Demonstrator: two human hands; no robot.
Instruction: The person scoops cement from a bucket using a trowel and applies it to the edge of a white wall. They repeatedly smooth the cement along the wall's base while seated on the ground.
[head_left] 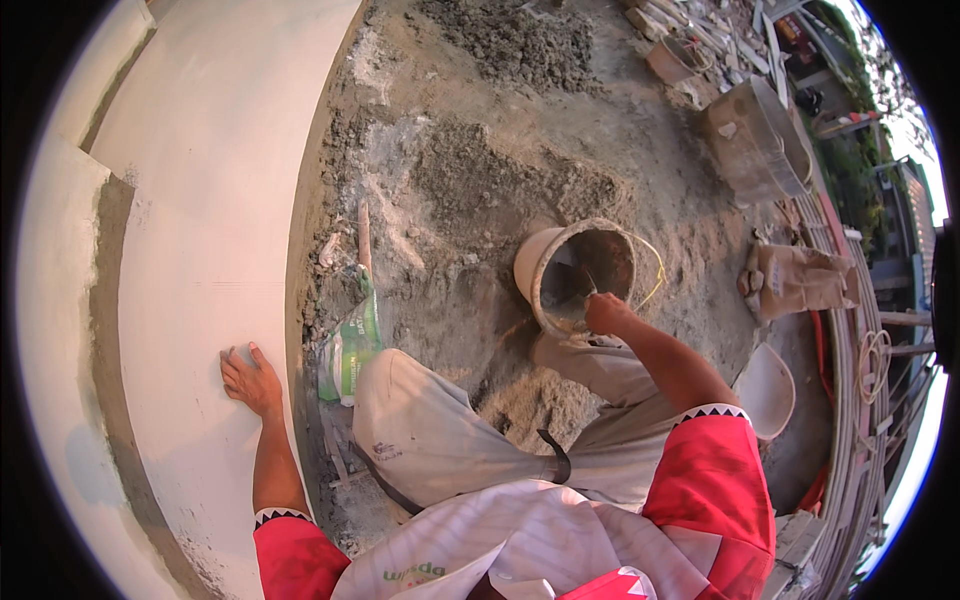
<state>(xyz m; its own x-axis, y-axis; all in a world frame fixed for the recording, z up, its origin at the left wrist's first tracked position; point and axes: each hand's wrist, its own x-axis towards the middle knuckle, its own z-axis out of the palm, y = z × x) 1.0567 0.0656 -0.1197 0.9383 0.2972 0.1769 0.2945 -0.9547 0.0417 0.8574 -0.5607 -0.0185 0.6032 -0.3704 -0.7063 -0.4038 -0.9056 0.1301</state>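
My left hand (250, 378) rests against the smooth white wall (205, 250) on the left, its fingers spread and holding nothing. To the right, my right hand (608, 314) is closed at the near rim of a round, pale bucket (538, 268). It grips what looks like a trowel (590, 284), of which only the thin metal neck shows clearly; its blade is hard to make out in the dark inside of the bucket. The bucket's yellowish handle (655, 262) hangs to its right. Grey residue coats the bucket's rim.
Beside my knee lies a green and white bag (352, 345) with a wooden stick by it. Rough grey sandy ground (460, 190) spreads ahead. To the right are a large tub (755, 140), a smaller bucket (675, 60), a brown paper sack (805, 280), a white basin (768, 392) and long boards.
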